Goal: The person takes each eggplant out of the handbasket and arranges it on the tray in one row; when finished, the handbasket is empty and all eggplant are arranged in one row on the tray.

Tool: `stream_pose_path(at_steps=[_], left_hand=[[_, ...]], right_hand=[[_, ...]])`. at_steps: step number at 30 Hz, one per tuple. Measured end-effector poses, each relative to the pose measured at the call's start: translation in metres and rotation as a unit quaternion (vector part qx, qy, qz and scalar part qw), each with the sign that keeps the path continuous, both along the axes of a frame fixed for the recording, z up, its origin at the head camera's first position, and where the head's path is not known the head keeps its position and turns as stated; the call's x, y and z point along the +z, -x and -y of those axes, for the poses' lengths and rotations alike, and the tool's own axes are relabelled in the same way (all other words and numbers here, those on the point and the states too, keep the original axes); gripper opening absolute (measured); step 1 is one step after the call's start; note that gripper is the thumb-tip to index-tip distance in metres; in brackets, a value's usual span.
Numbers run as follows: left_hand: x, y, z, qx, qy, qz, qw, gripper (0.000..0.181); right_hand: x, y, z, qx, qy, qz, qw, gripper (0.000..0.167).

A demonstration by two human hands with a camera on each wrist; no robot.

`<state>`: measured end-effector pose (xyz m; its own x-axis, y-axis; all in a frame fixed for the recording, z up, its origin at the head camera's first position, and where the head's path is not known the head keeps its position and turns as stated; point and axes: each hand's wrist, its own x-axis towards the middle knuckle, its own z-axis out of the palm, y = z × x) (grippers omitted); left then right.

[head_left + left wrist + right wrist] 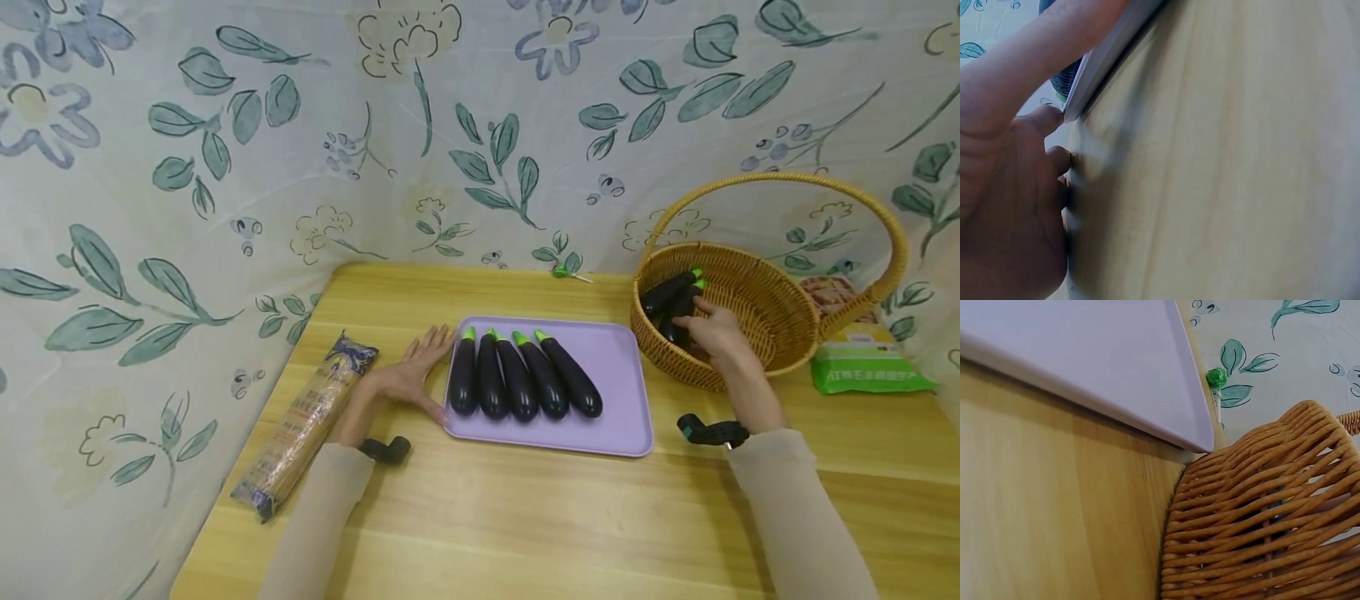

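In the head view, several dark eggplants [519, 379] with green stem ends lie side by side on a lilac tray [621, 392]. My left hand [411, 377] rests at the tray's left edge with fingers spread; its thumb and a fingertip touch the rim. Over at the right, my right hand [718, 337] reaches into a wicker basket [780, 333] and grips an eggplant [681, 315] between thumb and fingers. Another eggplant [663, 292] lies beside that one, against the basket's left wall. The basket's weave hides the right hand in the right wrist view.
A long clear pack of noodles [303, 433] lies left of my left forearm. Behind the tray is a green lollipop [562, 272], near the table's back edge. A green package [862, 367] sits right of the basket, whose tall handle [780, 177] arches above it.
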<state>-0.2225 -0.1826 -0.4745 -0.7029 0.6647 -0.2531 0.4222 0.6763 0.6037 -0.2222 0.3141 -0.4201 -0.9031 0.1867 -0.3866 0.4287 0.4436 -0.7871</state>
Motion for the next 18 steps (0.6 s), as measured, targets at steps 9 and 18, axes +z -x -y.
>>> stream_pose_path(at_steps=[9, 18], left_hand=[[0.000, 0.000, -0.001, 0.000, 0.003, 0.000, 1.0000, 0.151], [0.000, -0.001, 0.000, 0.001, 0.001, 0.003, 1.0000, 0.151]], right_hand=[[0.001, 0.001, -0.004, -0.003, 0.022, -0.002, 0.9997, 0.075], [0.021, -0.010, -0.008, 0.029, 0.047, -0.031, 0.9980, 0.072]])
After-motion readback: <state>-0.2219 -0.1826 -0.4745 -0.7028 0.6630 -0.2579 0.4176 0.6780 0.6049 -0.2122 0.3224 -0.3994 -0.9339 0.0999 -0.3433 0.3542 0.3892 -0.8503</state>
